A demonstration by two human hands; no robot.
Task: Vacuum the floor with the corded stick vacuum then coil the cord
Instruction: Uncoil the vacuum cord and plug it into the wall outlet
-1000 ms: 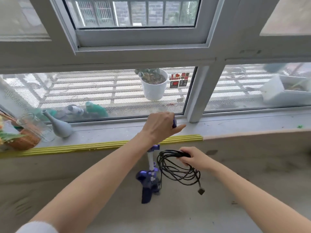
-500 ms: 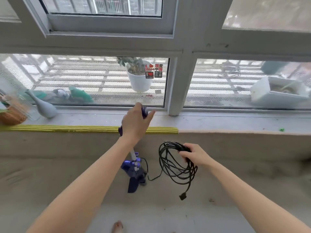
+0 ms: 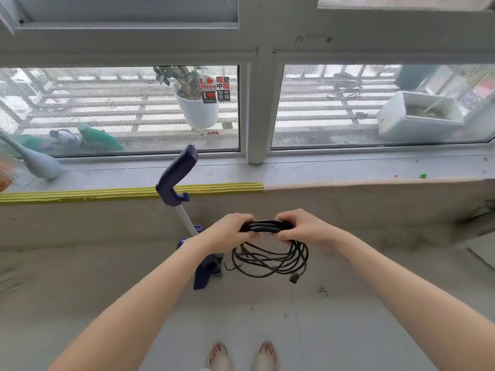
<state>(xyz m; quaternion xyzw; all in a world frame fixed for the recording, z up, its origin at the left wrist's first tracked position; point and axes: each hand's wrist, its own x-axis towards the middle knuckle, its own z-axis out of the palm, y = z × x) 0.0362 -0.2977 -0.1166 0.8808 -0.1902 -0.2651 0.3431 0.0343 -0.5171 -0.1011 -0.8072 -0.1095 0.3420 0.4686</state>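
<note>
cord: black coiled power cord [image 3: 269, 257], gripped at the top, loops hanging under both hands
left hand [image 3: 230, 231]: closed round the bundle's left end
right hand [image 3: 301, 228]: closed round the right end
vacuum: purple stick vacuum [image 3: 184, 210], propped just left of the hands, untouched

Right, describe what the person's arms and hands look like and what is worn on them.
Both forearms are bare from the bottom edge of the frame up to the wrists. The left hand and right hand wear no gloves, and no rings, watch or bracelet show. No sleeve is in view on either arm, and no markings are visible.
</note>
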